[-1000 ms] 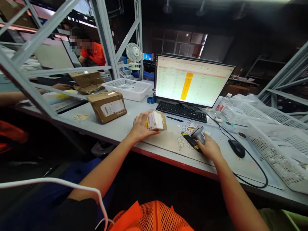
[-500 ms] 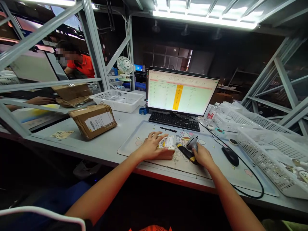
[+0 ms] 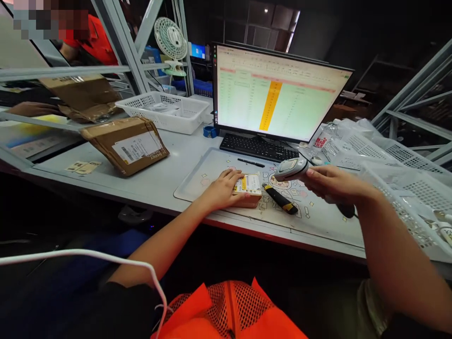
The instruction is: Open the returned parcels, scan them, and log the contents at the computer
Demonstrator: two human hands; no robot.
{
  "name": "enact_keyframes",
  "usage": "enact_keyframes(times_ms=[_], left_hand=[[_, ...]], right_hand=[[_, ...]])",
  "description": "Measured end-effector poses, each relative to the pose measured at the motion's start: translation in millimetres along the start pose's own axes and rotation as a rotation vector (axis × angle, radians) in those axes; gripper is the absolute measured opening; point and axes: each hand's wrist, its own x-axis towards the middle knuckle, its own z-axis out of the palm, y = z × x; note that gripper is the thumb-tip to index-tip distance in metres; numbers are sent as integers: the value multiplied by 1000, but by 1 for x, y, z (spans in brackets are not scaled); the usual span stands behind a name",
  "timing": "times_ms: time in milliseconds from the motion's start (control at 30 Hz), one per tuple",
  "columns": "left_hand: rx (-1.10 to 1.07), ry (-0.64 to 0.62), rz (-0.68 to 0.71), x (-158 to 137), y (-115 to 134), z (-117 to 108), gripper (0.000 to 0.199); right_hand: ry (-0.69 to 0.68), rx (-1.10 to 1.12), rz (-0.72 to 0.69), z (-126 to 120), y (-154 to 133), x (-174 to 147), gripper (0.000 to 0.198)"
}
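My left hand [image 3: 222, 189] grips a small cardboard box [image 3: 251, 199] from its left side, fingers over its edge. White and yellow labels cover the box's top, which my hand partly hides. In my right hand [image 3: 334, 184] is a grey handheld barcode scanner [image 3: 291, 168], raised above the desk mat with its head turned left toward the box. Its handle is mostly hidden by my fingers. Between the box and my right hand, a black and yellow utility knife [image 3: 281, 199] lies on the mat. A black pen [image 3: 251, 162] lies behind the box.
A monitor [image 3: 243, 108] and keyboard [image 3: 257, 147] stand behind the mat. To the left are a larger labelled carton [image 3: 158, 136] and a white basket [image 3: 189, 123]. White baskets [image 3: 388, 195] line the right side. A co-worker in orange [image 3: 100, 40] sits beyond the metal frame.
My right hand has lifted the scanner off the mat, up and to the right, and its head now faces left. My left hand stays on the small box. The view has tilted downward.
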Motion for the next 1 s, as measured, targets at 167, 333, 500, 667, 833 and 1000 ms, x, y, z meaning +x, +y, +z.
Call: enact_keyframes(times_ms=[167,333,500,667,833,1000], left_hand=[[11,-17,-3,0,0,-1,82],[37,-55,51,-1,-2,-2,60],[61,-74,20,3,1,-4,78],[66,-105,-26,4,4,-6,85],[48,-102,-39,3,3,-5,85],[-2,-71,-35,1,3,-8,86]], right_hand=[[-152,8,17,-8,-46,6,68],[-181,-51,-19,-4,-68,19,73],[-218,-32,30,-2,-69,24,72],[-225,-27,82,-6,-79,28,72],[-272,-60,109,-7,-91,38,72],[-134,-163,-15,4,-69,47,73]])
